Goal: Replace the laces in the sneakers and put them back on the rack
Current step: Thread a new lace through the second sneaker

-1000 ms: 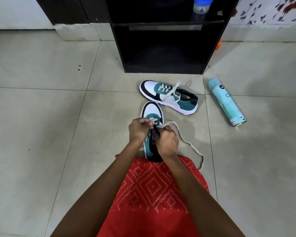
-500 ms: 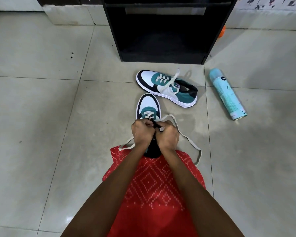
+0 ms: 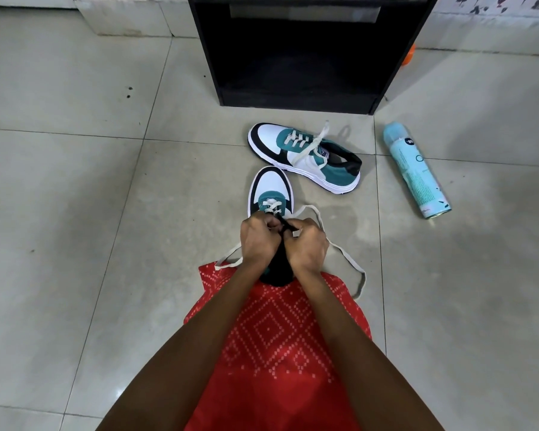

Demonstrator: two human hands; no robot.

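Note:
A white, teal and black sneaker [image 3: 271, 189] points away from me on the tiled floor, its heel at my red garment. Its cream lace [image 3: 346, 255] is threaded through the lowest eyelets, and the loose ends trail left and right. My left hand [image 3: 259, 241] grips the shoe's upper by the eyelets. My right hand [image 3: 307, 245] pinches the lace tip at the tongue, close against the left hand. A second, fully laced sneaker [image 3: 305, 157] lies just beyond, toe to the left. The black shoe rack [image 3: 296, 57] stands behind it.
A pale blue spray can [image 3: 416, 169] lies on its side to the right of the sneakers. An orange object [image 3: 409, 56] peeks out behind the rack's right side. Bare floor tiles spread to the left and right.
My hands have come together over the tongue and the left lace end now trails out on the left. The camera has tilted down, so the rack's upper shelf has left the frame.

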